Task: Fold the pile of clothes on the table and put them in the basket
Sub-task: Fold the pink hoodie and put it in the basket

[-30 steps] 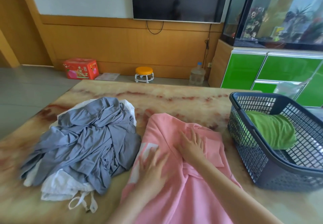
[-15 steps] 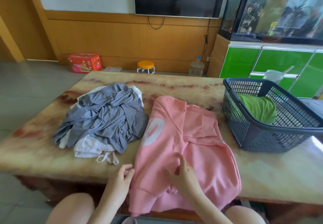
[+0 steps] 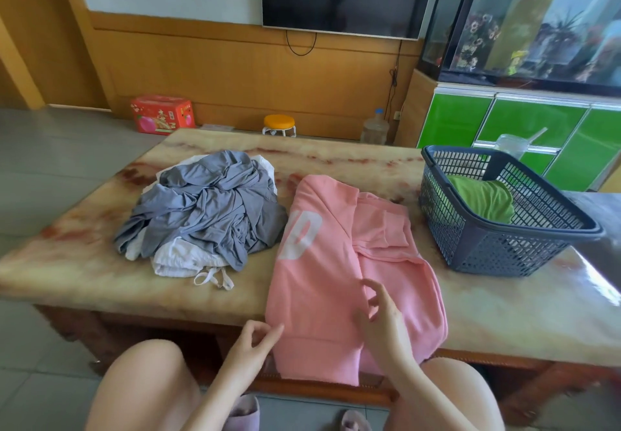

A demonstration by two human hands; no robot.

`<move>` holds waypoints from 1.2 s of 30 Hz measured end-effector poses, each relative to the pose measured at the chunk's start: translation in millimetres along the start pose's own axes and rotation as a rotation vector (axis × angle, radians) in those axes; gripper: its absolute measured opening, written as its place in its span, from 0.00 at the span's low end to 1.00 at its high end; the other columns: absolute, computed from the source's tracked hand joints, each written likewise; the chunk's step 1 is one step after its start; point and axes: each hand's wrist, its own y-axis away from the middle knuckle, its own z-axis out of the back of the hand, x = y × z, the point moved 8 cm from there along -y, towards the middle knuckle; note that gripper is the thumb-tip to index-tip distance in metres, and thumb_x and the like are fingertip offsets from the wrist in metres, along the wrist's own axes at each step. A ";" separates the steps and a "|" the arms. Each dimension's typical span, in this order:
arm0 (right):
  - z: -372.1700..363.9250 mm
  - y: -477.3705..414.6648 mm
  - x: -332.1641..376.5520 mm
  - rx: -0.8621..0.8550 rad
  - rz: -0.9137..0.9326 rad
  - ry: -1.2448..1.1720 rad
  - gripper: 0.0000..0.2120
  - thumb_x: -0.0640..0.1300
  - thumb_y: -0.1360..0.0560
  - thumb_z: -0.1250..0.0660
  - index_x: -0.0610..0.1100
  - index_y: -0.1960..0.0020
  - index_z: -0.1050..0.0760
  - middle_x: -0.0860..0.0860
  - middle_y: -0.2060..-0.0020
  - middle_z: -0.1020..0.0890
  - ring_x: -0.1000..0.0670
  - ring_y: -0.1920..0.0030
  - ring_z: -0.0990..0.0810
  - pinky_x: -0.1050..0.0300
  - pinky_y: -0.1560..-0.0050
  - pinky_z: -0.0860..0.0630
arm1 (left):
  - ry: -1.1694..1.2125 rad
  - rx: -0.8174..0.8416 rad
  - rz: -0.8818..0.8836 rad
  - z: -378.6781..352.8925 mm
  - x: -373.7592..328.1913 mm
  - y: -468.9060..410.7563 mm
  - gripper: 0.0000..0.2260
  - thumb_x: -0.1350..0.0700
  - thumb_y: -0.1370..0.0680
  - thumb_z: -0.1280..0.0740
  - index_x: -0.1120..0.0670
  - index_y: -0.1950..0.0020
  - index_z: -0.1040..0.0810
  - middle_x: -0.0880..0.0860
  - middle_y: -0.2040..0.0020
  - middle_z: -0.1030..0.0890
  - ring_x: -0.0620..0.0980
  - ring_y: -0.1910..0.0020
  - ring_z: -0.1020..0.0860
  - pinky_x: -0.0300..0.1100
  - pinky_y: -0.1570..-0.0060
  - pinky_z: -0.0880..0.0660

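Lying half folded on the table (image 3: 353, 158), the pink sweatshirt (image 3: 322, 282) sits just left of the basket (image 3: 487, 249), its hem hanging over the edge. The left hand (image 3: 253, 341) touches the hem corner farthest from the basket; whether thumb and forefinger pinch the cloth, I cannot tell. The right hand (image 3: 381, 318) hovers over the hem nearer the basket, fingers loosely spread, holding nothing. A grey and white pile (image 3: 208, 209) lies further left of the basket; a green cloth (image 3: 484, 200) lies inside it.

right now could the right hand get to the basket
Probably yes: the right hand is free above the pink top, and only flat cloth and bare table lie between it and the open-topped basket.
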 end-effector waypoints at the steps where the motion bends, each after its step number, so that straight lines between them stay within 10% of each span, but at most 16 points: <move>1: -4.8 2.5 -6.9 0.022 -0.019 0.023 0.27 0.39 0.27 0.33 0.55 0.31 0.35 0.53 0.56 0.25 0.53 0.64 0.23 0.51 0.63 0.22 | 0.038 -0.010 0.016 -2.4 1.3 0.4 0.12 0.51 0.25 0.31 0.57 0.49 0.27 0.50 0.56 0.22 0.42 0.59 0.25 0.30 0.62 0.33; 11: -19.8 13.3 -17.9 0.071 0.008 -0.017 0.30 0.36 0.29 0.31 0.54 0.33 0.39 0.51 0.66 0.25 0.51 0.66 0.25 0.53 0.61 0.24 | 0.023 -0.112 -0.215 -0.3 -5.9 6.1 0.23 0.62 0.29 0.27 0.45 0.45 0.37 0.50 0.57 0.23 0.44 0.63 0.23 0.42 0.60 0.27; 18: -33.5 10.5 -16.7 0.132 0.080 0.032 0.33 0.27 0.30 0.37 0.58 0.36 0.37 0.46 0.58 0.26 0.43 0.65 0.22 0.47 0.64 0.20 | -0.195 0.014 -0.361 -1.7 -1.3 2.6 0.29 0.65 0.24 0.34 0.36 0.34 0.38 0.30 0.37 0.36 0.35 0.35 0.37 0.29 0.39 0.38; 24: -36.7 9.8 -20.8 0.202 0.100 0.281 0.30 0.35 0.29 0.33 0.57 0.32 0.33 0.51 0.54 0.29 0.52 0.62 0.25 0.53 0.58 0.22 | -0.277 0.033 -0.373 -4.5 11.3 -5.5 0.28 0.63 0.23 0.35 0.34 0.34 0.37 0.41 0.38 0.27 0.42 0.36 0.29 0.32 0.41 0.34; 28: -15.5 6.0 8.1 0.000 0.310 0.507 0.25 0.48 0.27 0.31 0.55 0.31 0.31 0.53 0.44 0.31 0.50 0.46 0.29 0.55 0.49 0.24 | -0.535 -0.319 -0.529 15.8 -19.3 4.9 0.26 0.56 0.29 0.27 0.41 0.34 0.28 0.49 0.50 0.28 0.53 0.53 0.22 0.43 0.63 0.24; 30: -14.9 -1.8 24.3 -0.031 0.465 0.554 0.28 0.52 0.26 0.33 0.54 0.28 0.35 0.50 0.28 0.37 0.45 0.30 0.38 0.46 0.30 0.36 | -0.635 -0.390 -0.684 8.9 -43.6 4.8 0.27 0.57 0.32 0.25 0.49 0.33 0.26 0.55 0.42 0.27 0.57 0.47 0.23 0.48 0.54 0.22; 33: -36.2 -20.5 25.2 0.155 0.497 0.610 0.27 0.56 0.21 0.48 0.55 0.24 0.49 0.54 0.24 0.57 0.50 0.24 0.62 0.53 0.27 0.64 | -0.760 -0.265 -0.829 -20.6 -67.0 -14.2 0.28 0.57 0.26 0.30 0.49 0.27 0.34 0.57 0.26 0.37 0.56 0.28 0.38 0.51 0.32 0.36; 36: -47.9 -37.6 3.5 0.241 0.374 0.635 0.26 0.59 0.20 0.50 0.53 0.23 0.47 0.55 0.23 0.49 0.53 0.23 0.56 0.50 0.25 0.61 | -0.887 -0.199 -0.869 -42.6 -70.1 -32.5 0.20 0.49 0.23 0.41 0.49 0.30 0.30 0.53 0.32 0.27 0.55 0.32 0.29 0.48 0.34 0.32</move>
